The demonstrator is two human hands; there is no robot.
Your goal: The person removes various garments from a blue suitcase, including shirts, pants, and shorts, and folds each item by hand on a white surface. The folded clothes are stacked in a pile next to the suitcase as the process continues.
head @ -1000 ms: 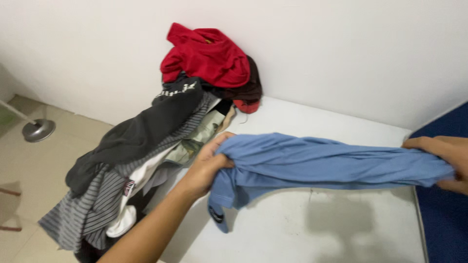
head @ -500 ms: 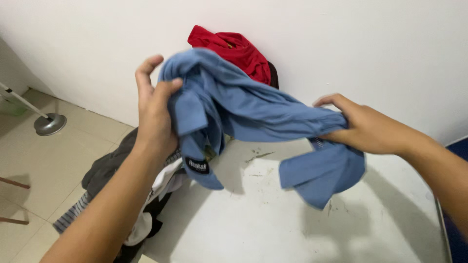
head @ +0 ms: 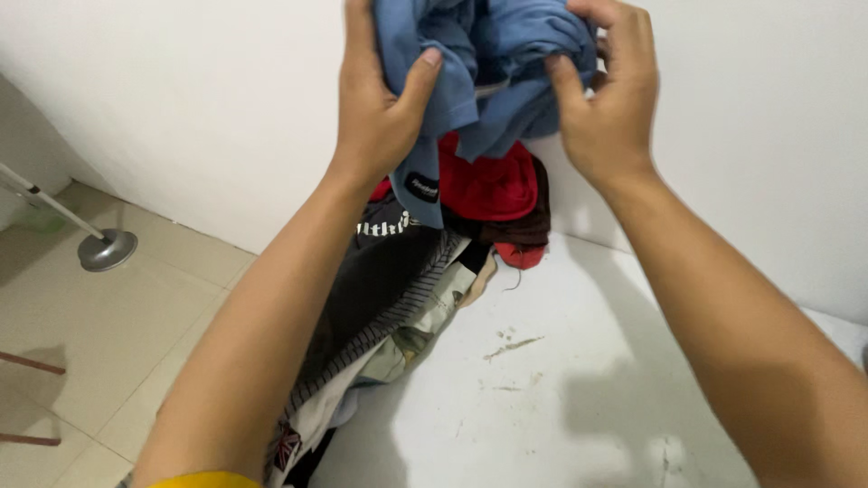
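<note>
A blue garment (head: 484, 72) is bunched up high in front of the white wall, held by both hands. My left hand (head: 380, 108) grips its left side, thumb pressed into the cloth. My right hand (head: 608, 95) pinches the right side of the bundle. A small dark label hangs from the garment's lower edge. Below the bundle lies a pile of clothes (head: 407, 298) on a white table (head: 561, 398): a red piece (head: 488, 185) on top, dark and striped pieces under my left forearm.
The white table carries some scuff marks near its middle. A white wall (head: 199, 99) stands close behind. On the tiled floor (head: 99, 334) at left rests a metal floor stand with a slanted pole (head: 104, 248).
Both hands came together and rose, gathering the spread-out blue garment into a tight bundle held up near the wall. The view tilted down toward the pile.
</note>
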